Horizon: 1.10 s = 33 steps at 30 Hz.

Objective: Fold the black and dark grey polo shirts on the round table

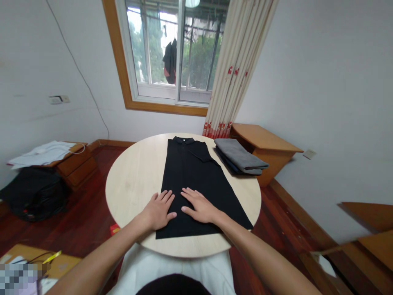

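So it's a small room with a dark red wood floor and white walls. A round pale wood table sits in the middle, right under a window with an orange-brown frame. There's a cream curtain with little red flowers bunched at the window's right side, and a dark garment hanging outside the glass.

A black shirt lies flat down the middle of the table. It's folded into a long narrow strip, with the collar at the far edge and the hem near the person. Both hands are on its near end, side by side and almost touching. The left hand is spread flat, palm down, half on the shirt's left edge and half on bare table. The right hand is flat on the cloth too, fingers pointing away and a bit left. Neither one is gripping anything, just open palms pressing down.

A stack of folded clothes, grey on top, sits at the table's far right rim, just beside the shirt. Behind it is a low wood cabinet. There's another cabinet on the left with a white cloth draped on top.

For containers, a black bag slumps on the floor by that left cabinet, and I can't tell what's in it. A cardboard box is at the bottom left with something yellow on it, and the rest of it is blurred.
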Each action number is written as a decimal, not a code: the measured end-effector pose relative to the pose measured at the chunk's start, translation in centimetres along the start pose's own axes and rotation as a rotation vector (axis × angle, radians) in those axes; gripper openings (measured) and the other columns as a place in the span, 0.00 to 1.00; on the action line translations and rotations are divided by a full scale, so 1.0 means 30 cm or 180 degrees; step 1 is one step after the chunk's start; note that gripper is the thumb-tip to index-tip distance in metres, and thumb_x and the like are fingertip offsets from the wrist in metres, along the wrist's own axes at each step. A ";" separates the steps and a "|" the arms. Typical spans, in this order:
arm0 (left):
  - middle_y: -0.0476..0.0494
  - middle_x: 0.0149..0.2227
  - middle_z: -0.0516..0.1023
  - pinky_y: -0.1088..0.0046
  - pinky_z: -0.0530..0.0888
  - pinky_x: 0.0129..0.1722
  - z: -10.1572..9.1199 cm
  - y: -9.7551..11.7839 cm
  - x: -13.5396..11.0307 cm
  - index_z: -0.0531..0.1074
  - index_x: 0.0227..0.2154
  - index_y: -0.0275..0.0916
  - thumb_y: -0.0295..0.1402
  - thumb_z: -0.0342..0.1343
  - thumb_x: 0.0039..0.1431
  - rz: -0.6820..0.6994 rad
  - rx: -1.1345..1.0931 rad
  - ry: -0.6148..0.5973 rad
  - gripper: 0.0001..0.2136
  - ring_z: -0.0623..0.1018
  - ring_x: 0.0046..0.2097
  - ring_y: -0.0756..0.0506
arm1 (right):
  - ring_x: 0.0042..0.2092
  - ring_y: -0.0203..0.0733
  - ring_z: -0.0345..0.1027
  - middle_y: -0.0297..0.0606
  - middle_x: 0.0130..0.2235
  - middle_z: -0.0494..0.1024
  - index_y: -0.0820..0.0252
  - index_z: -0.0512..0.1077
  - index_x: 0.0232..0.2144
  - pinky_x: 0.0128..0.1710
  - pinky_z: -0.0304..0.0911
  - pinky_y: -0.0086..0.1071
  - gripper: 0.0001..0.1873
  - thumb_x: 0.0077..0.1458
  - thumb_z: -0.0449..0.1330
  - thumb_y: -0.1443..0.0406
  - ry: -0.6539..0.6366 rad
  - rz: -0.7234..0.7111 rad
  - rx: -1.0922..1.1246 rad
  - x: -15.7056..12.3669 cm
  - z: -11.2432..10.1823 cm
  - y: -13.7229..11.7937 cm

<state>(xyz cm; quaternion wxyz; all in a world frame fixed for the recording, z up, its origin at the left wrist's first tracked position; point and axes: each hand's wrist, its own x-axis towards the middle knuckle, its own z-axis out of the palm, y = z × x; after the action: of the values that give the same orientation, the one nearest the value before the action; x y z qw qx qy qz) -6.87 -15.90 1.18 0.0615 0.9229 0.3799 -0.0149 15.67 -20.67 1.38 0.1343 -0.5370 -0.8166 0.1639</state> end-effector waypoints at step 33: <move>0.22 0.54 0.74 0.64 0.72 0.51 -0.135 0.290 1.153 0.74 0.50 0.28 0.55 0.49 0.60 -0.0632 -0.0932 0.0168 0.32 0.75 0.55 0.33 | 0.20 0.34 0.57 0.25 0.18 0.65 0.64 0.73 0.48 0.25 0.55 0.26 0.19 0.53 0.55 0.69 0.0770 0.2233 0.2188 -0.318 -0.247 0.237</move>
<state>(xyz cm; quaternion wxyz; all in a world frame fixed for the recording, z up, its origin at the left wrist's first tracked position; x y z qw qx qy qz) 23.75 2.67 3.52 0.1834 0.8621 0.4686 0.0588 28.19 -25.91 4.78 0.3338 -0.7188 -0.4644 0.3952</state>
